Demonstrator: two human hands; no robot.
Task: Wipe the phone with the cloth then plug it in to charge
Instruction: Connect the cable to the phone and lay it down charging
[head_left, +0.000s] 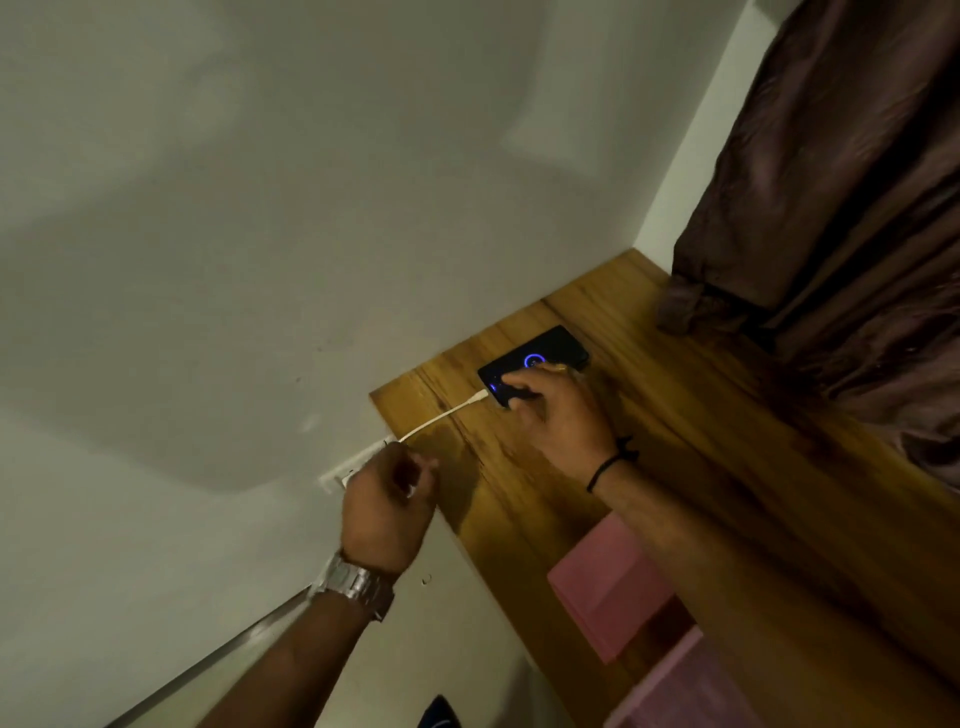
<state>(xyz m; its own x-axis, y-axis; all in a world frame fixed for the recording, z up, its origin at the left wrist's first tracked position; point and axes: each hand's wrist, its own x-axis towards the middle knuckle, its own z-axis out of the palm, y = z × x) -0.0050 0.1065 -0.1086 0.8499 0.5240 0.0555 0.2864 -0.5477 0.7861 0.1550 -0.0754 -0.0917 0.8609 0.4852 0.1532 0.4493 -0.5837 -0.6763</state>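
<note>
I see the right hand (558, 410) with fingers spread loosely on the phone (535, 364), which lies flat on the wooden desk (701, 467). The left hand (387, 506) seems curled around the white cable (441, 415) plugged into it.

In front of you, a wooden tabletop (691, 431) with streaked grain runs from near right to far centre, meeting a plain pale wall (260, 208) on its left. A dark brown curtain (841, 197) hangs at far right, its hem bunched on the wood. Near you, two pink blocks (608, 587) sit by the table's left edge.
</note>
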